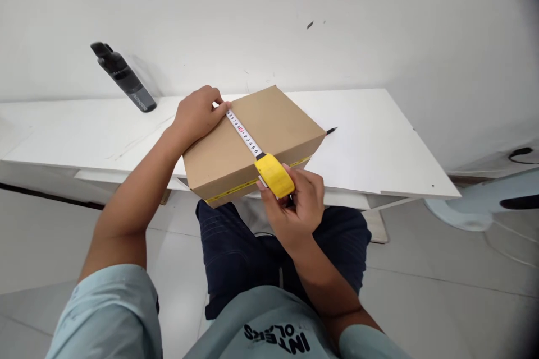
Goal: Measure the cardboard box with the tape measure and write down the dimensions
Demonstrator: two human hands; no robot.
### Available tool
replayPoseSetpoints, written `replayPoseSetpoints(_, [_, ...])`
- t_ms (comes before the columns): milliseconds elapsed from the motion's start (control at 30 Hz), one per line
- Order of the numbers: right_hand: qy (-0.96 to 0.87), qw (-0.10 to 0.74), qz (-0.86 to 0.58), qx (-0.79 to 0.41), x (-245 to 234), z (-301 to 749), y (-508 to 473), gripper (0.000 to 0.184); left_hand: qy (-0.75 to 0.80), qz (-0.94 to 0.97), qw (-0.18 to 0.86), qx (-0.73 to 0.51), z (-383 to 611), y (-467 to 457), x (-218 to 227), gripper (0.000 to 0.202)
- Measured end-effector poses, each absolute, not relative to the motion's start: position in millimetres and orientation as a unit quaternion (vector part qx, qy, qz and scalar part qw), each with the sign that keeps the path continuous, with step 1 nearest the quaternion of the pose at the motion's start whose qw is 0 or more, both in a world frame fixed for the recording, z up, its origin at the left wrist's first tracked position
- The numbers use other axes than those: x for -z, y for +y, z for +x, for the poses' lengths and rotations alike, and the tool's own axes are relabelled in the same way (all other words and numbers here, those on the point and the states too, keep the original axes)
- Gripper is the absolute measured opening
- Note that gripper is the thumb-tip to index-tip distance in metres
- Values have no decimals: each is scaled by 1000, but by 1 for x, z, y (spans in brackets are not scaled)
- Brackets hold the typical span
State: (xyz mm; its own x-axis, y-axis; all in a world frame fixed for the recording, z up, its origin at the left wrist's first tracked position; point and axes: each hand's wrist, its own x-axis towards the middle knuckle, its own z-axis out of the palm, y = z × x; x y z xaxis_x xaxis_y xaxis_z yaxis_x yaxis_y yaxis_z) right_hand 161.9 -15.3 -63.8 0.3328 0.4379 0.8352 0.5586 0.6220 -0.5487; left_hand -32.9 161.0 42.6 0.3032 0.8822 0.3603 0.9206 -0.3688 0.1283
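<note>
A closed brown cardboard box lies at an angle on the white table, its near corner jutting past the front edge. Yellow tape runs along its near side. Across its top stretches the white blade of a tape measure, whose yellow case is in my right hand, just off the box's near edge. My left hand is at the far left edge of the box, with thumb and fingers closed on the blade's end. The blade's tip is hidden under the fingers.
A black bottle stands at the back left by the wall. Behind the box's right corner, a dark pen pokes out. The white table ends at the right, near a pale blue object on the floor side.
</note>
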Motion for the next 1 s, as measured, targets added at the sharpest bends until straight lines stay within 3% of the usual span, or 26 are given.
replayPoseSetpoints(133, [-585, 684, -435, 31, 71, 167, -20, 59, -567, -795, -5, 214, -39, 166, -36, 26])
replayPoseSetpoints(233, [-595, 669, -444, 22, 71, 171, -26, 54, -565, -789, -47, 236, -39, 166, -35, 26])
replayPoseSetpoints(467, [-584, 672, -452, 61, 74, 175, -28, 42, -626, -763, -104, 125, -28, 164, -46, 59])
replayPoseSetpoints(700, [-562, 682, -464, 56, 79, 177, -24, 31, -637, -747, -130, 140, -30, 171, -49, 43])
replayPoseSetpoints(1000, [-587, 670, -455, 4, 76, 168, 36, 28, -689, -695, -111, 174, -61, 199, -49, 52])
